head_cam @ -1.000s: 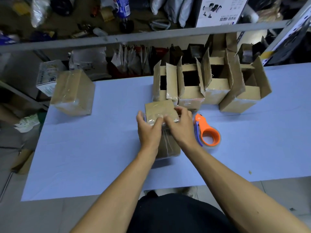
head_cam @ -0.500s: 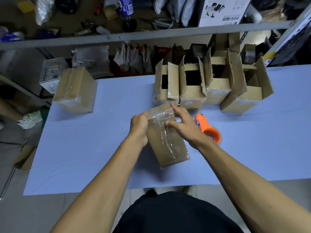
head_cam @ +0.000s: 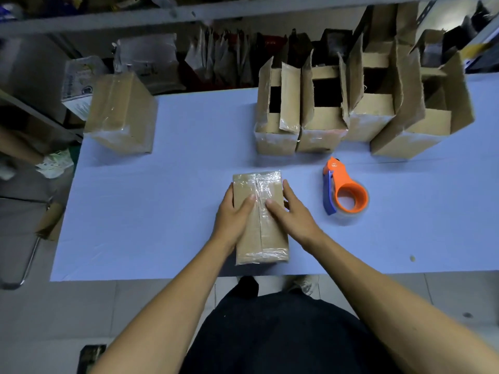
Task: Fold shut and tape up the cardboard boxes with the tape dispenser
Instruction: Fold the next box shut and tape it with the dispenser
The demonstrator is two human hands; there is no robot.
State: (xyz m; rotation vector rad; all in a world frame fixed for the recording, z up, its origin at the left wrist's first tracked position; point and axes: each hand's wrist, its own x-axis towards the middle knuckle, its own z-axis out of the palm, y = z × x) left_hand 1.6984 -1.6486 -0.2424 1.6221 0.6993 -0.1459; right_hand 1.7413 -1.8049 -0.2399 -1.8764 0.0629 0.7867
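Taped cardboard box [head_cam: 260, 225] lying flat near the surface's [head_cam: 162, 211] front edge, left hand [head_cam: 232, 214] and right hand [head_cam: 293, 211] pressing its top with straight fingers, orange tape dispenser [head_cam: 344, 191] at three o'clock, four open boxes [head_cam: 359, 103] at one o'clock, sealed box [head_cam: 121, 114] at ten o'clock.

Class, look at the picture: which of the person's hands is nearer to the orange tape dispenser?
Right. The right hand rests on the box, beside the tape dispenser; the left hand is on the box's far side.
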